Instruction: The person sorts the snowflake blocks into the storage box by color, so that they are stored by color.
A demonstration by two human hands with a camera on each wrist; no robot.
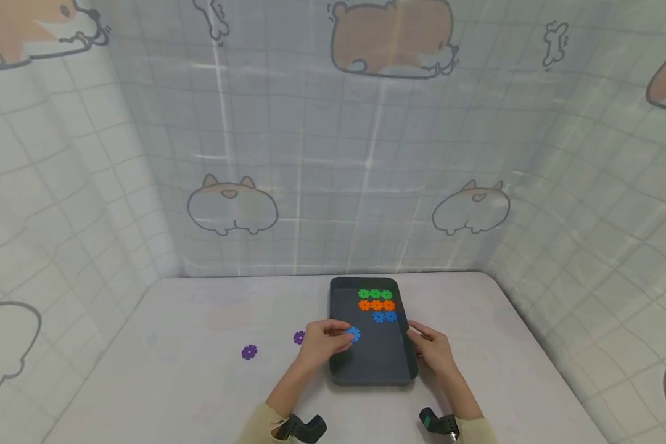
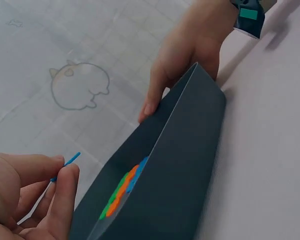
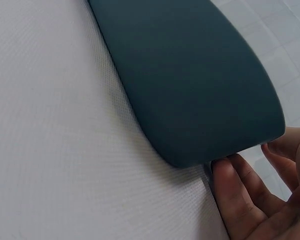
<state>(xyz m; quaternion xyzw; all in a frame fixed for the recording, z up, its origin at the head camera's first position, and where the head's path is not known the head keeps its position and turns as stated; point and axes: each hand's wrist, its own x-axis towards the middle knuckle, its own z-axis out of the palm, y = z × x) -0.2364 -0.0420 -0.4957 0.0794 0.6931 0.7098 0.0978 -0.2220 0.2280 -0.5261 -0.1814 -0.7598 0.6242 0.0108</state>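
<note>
My left hand (image 1: pixel 323 344) pinches a blue flower-shaped disc (image 1: pixel 354 334) between thumb and fingers, over the left part of a dark grey tray (image 1: pixel 366 367). Edge-on in the left wrist view, the blue disc (image 2: pixel 73 159) sticks out past the fingertips. Inside the tray are rows of similar discs: three green (image 1: pixel 375 294), three orange (image 1: pixel 376 305) and two blue (image 1: pixel 385 317), toward the right wall. My right hand (image 1: pixel 434 349) holds the tray's right side at the rim; in the right wrist view its fingers (image 3: pixel 235 192) are against the outer wall.
Two purple flower-shaped discs lie on the white table left of the tray, one farther out (image 1: pixel 249 352) and one (image 1: pixel 299 337) beside my left hand. A curtain (image 1: pixel 333 154) with cartoon dogs surrounds the table at the back and sides.
</note>
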